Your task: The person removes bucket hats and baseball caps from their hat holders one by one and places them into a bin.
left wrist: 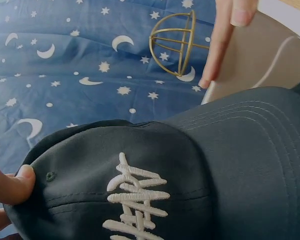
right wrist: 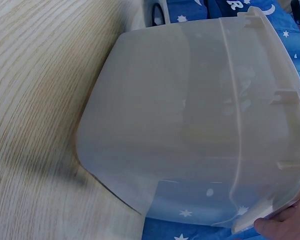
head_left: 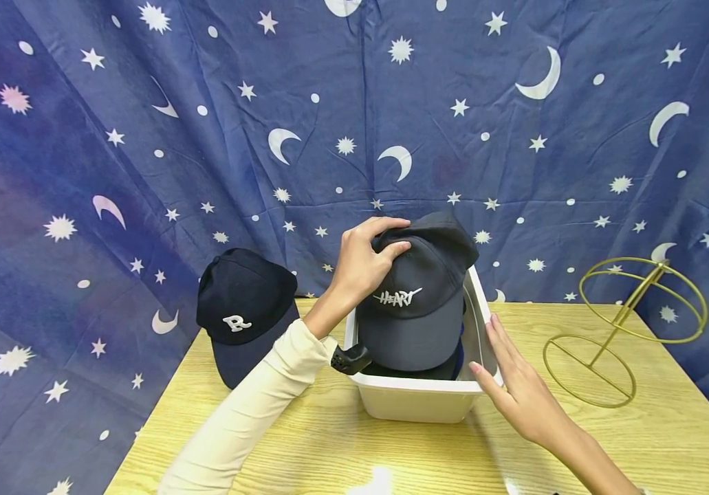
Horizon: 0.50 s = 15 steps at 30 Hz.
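My left hand [head_left: 363,261] pinches the crown of a dark grey baseball cap [head_left: 419,275] with white "HEART" lettering, thumb on the front and fingers behind. The cap is at the top of a white plastic bin [head_left: 416,402], its brim slanting down toward the near rim. Beneath it, the edge of a blue cap [head_left: 461,344] shows; the rest is hidden. My right hand [head_left: 524,395] rests on the bin's right rim with its fingers straight. In the right wrist view, the bin's side wall [right wrist: 180,120] fills the middle, with part of that hand [right wrist: 285,220] at the rim.
A black cap [head_left: 243,302] with a white "R" sits on the wooden table [head_left: 304,440] left of the bin. A gold wire stand [head_left: 614,320] leans at the right. Behind hangs a blue curtain [head_left: 329,103] patterned with moons and stars.
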Tool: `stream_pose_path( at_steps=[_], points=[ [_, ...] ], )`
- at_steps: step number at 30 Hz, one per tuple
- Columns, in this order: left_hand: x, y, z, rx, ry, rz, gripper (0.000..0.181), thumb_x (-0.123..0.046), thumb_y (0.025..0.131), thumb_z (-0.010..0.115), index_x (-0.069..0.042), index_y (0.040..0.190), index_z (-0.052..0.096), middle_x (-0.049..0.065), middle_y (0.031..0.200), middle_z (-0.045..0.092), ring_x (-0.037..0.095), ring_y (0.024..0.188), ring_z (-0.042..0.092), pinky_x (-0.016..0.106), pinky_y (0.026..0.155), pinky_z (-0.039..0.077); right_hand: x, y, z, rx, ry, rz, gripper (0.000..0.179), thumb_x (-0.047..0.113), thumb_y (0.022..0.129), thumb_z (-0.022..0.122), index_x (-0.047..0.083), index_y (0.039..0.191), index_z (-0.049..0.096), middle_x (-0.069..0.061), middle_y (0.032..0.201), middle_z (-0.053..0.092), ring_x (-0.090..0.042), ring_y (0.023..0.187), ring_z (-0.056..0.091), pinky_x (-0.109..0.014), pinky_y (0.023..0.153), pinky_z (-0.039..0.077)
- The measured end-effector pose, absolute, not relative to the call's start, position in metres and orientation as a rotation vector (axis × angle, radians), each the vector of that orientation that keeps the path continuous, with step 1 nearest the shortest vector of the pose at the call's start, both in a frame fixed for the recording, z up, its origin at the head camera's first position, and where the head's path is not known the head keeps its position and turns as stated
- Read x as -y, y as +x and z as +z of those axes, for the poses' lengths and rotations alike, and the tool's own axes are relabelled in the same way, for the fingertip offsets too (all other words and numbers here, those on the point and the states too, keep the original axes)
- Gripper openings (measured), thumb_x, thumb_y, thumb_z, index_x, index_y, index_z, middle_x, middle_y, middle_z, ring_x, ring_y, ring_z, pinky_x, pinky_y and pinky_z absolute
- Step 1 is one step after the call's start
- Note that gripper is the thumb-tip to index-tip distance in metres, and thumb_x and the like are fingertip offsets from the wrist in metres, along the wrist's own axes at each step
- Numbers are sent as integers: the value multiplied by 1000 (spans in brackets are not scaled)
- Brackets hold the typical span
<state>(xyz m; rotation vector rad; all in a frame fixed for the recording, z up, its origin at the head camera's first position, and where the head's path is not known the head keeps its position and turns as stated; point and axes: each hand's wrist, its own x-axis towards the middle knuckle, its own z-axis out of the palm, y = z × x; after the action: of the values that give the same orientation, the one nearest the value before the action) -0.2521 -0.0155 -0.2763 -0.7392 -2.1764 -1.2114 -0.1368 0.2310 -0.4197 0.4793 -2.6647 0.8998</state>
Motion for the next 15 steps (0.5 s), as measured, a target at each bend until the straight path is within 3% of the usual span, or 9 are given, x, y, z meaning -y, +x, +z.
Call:
stream_pose_path(
  at_steps=[9,15],
  points=[
    [15,-261,-291,2194,-725,-1212,30,-10,78,78,-10,107,72,4,104,69,13,102,61,18,91,42,-230,-137,-419,2662,477,909,69,30,98,51,9,152,15,-2,158,4,-38,138,22,-65,99,31],
    [14,-264,-300,2217,-724,-1203,32,-12,78,77,-11,110,72,5,112,67,13,112,57,16,99,37,-230,-137,-419,2656,483,917,69,29,98,52,9,152,15,-2,158,5,-37,139,21,-65,100,30]
  ],
)
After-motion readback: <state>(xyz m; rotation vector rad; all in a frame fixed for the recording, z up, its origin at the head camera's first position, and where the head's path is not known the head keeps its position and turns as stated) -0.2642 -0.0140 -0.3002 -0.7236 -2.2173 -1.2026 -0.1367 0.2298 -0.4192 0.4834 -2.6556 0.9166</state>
